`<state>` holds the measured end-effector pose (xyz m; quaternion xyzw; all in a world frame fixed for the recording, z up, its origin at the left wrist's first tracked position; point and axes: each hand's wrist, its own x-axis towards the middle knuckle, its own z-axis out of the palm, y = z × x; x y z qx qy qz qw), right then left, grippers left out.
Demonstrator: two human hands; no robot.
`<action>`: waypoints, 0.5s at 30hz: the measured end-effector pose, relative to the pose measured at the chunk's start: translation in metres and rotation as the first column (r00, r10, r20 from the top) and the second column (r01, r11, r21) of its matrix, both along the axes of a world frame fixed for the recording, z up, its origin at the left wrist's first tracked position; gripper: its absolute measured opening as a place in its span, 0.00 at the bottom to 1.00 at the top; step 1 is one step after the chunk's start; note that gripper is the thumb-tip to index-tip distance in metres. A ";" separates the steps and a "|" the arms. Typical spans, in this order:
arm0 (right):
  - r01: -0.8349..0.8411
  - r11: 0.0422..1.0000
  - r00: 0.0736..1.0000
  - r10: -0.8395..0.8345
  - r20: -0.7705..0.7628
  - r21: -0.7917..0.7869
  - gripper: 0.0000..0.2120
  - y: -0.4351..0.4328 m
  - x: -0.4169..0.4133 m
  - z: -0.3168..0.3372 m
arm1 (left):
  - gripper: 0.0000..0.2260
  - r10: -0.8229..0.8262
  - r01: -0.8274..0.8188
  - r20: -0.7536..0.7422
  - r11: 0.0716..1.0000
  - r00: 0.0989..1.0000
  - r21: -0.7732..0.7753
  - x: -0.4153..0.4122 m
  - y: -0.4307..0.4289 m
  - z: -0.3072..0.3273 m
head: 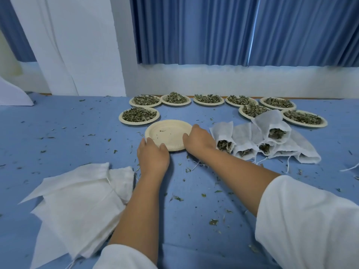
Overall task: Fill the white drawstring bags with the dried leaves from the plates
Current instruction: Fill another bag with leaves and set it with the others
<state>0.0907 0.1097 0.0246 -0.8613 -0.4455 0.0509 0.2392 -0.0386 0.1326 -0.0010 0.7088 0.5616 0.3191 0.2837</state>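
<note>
A stack of empty cream paper plates (168,133) lies in the middle of the blue table. My left hand (152,155) grips its near left rim. My right hand (198,140) holds its right rim, fingers curled over the edge. Several plates heaped with dried leaves (138,115) stand in an arc behind, from the left round to the far right plate (303,117). Several filled white drawstring bags (252,138) lie in a pile right of my right hand, their mouths facing me. A heap of flat empty bags (77,200) lies at the near left.
Leaf crumbs are scattered over the blue tablecloth (58,136). A white wall ledge (233,80) and blue curtains (233,30) close off the far side. A loose drawstring (349,168) shows at the right edge.
</note>
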 end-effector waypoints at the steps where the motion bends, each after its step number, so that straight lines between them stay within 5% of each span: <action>1: -0.005 1.000 1.000 0.005 0.017 0.017 0.18 -0.002 -0.003 0.001 | 0.20 0.008 -0.008 0.004 1.000 1.000 0.028 0.001 -0.001 0.001; 7: -0.166 0.975 0.986 0.168 -0.002 0.148 0.19 -0.033 -0.007 0.010 | 0.21 -0.185 0.154 0.070 0.934 0.980 0.322 0.014 -0.031 0.021; 10: -0.227 0.944 0.971 0.238 -0.020 0.239 0.09 -0.063 0.007 0.018 | 0.16 -0.292 0.242 0.051 0.868 0.955 0.434 0.028 -0.054 0.030; 15: -0.173 0.927 0.981 0.191 -0.021 0.334 0.07 -0.117 0.053 0.041 | 0.14 -0.417 0.340 0.067 0.814 0.906 0.471 0.075 -0.103 0.047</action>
